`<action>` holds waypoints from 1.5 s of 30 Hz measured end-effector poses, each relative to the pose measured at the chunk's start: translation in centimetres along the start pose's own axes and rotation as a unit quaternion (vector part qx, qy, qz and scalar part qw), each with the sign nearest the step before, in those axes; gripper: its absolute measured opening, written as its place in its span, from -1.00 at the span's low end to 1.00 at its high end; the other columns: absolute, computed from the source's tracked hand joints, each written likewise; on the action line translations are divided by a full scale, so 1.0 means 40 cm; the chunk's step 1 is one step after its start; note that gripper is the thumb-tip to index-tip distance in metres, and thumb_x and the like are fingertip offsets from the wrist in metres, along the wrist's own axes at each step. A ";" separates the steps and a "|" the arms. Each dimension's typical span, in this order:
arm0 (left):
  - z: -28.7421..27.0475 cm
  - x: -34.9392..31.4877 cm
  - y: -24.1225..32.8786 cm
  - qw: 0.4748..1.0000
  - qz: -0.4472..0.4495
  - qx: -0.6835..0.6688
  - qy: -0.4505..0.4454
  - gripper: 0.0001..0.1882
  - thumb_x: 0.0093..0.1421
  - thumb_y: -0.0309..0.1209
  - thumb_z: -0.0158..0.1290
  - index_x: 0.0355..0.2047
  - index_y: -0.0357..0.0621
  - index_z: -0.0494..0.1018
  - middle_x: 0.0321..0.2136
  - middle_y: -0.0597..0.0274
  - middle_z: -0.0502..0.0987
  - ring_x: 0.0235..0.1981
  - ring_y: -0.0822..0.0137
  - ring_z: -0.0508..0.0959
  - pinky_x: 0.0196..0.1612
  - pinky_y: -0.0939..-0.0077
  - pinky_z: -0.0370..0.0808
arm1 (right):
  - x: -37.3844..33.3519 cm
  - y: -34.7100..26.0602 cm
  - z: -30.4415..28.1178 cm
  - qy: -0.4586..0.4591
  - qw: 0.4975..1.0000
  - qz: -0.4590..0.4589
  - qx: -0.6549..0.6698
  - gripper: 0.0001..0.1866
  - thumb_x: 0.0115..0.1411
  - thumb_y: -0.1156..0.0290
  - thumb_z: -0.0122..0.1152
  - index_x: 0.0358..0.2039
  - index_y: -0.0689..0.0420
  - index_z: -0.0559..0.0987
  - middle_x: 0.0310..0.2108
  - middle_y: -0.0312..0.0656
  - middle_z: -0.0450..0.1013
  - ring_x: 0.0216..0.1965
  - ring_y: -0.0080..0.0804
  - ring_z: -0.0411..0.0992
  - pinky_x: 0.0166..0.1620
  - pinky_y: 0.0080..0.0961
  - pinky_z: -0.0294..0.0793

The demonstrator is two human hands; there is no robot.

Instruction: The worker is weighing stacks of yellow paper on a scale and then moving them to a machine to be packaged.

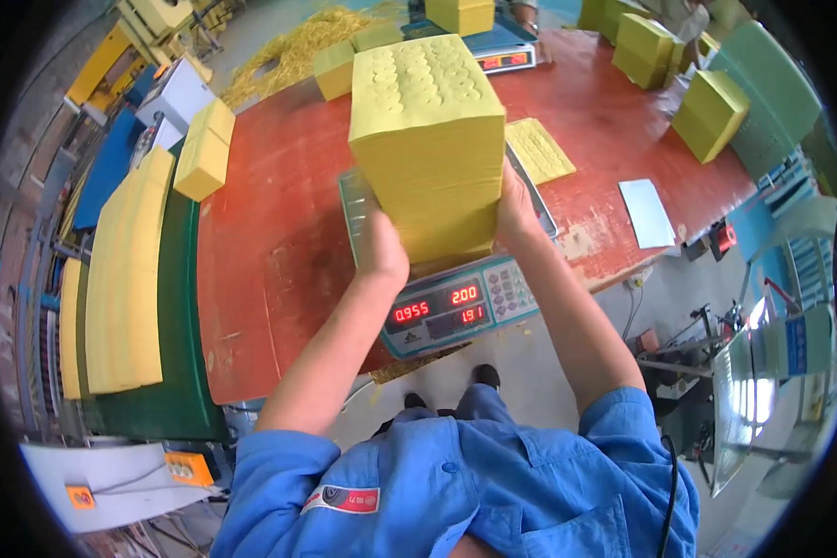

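yellow paper stack [428, 191]: a tall block of many sheets, directly between the two hands and over the digital scale [418, 337], in front of the person's body.
stack's long axis: seems to run upright, toward the camera; the top face, with its rows of curved cut marks, shows wide, and the front face narrows toward the base.
stack and scale pan: the base overlaps the pan, but whether it rests there or hangs just above, i cannot tell.
nearer hand: neither; both touch the stack, on opposite sides.
left hand [381, 246]: pressed against the lower left side, fingers mostly hidden by the block.
right hand [517, 206]: against the lower right side, a little farther from the body than the left, fingers partly hidden.
grip: closed as a pair, the block squeezed between both hands.
forearms: reaching forward from the blue sleeves and slanting inward, one to each side of the scale's display.
right of the scale: a thin yellow pad [538, 149] lies flat on the red table [260, 214], near the pan; a white sheet [647, 214] lies farther right.
left table edge: smaller yellow blocks [205, 153], well apart from the left hand.
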State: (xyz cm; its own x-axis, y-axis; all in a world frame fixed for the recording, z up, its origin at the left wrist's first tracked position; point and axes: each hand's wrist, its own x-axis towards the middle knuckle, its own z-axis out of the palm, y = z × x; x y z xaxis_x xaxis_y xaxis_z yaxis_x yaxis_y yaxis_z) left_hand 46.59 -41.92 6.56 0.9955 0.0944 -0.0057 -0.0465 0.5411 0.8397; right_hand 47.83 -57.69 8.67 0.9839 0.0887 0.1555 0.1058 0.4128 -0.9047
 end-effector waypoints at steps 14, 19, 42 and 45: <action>-0.060 -0.242 0.024 0.973 0.166 0.125 0.096 -0.35 0.40 0.00 -0.25 0.31 -0.22 0.14 0.30 0.00 0.19 0.29 0.16 0.25 0.26 0.17 0.22 | -0.068 -0.014 -0.171 -0.021 1.000 -0.016 0.012 -0.50 0.40 0.22 -0.14 0.23 0.27 0.32 0.18 0.00 0.36 0.22 -0.20 0.32 0.20 -0.30 0.27; -0.091 -0.483 0.029 0.947 0.118 0.182 0.237 -0.60 0.40 -0.23 -0.17 -0.03 -0.33 0.46 -0.12 -0.03 0.56 -0.13 0.20 0.59 -0.04 0.36 0.49 | -0.342 -0.031 -0.312 -0.102 0.981 0.149 0.066 -0.61 0.32 0.28 0.00 0.01 0.31 0.50 -0.17 -0.04 0.53 -0.12 -0.20 0.51 0.01 -0.25 0.45; -0.056 -0.504 -0.064 0.974 -0.045 0.132 0.178 -0.75 0.39 -0.35 -0.16 -0.19 -0.24 0.47 -0.30 0.11 0.58 -0.29 0.32 0.57 -0.16 0.42 0.46 | -0.481 -0.004 -0.247 -0.049 0.957 0.260 0.118 -0.74 0.30 0.44 0.05 -0.07 0.27 0.54 -0.26 -0.13 0.56 -0.22 -0.34 0.52 -0.07 -0.39 0.48; -0.051 -0.483 -0.054 0.976 -0.043 0.133 0.168 -0.75 0.39 -0.35 -0.16 -0.19 -0.24 0.47 -0.30 0.11 0.58 -0.29 0.32 0.57 -0.16 0.43 0.46 | -0.475 0.000 -0.241 -0.054 0.957 0.262 0.112 -0.74 0.31 0.44 0.04 -0.06 0.28 0.53 -0.26 -0.13 0.56 -0.22 -0.34 0.52 -0.07 -0.39 0.48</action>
State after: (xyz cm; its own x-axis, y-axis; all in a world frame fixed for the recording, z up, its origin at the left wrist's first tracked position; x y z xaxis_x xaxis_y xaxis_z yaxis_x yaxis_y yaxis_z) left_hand 27.29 -43.23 3.75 0.9097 0.3508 -0.2222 0.1035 0.3267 0.9394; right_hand 30.55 -68.11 1.87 0.8717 0.4242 -0.2453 -0.4434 0.4697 -0.7634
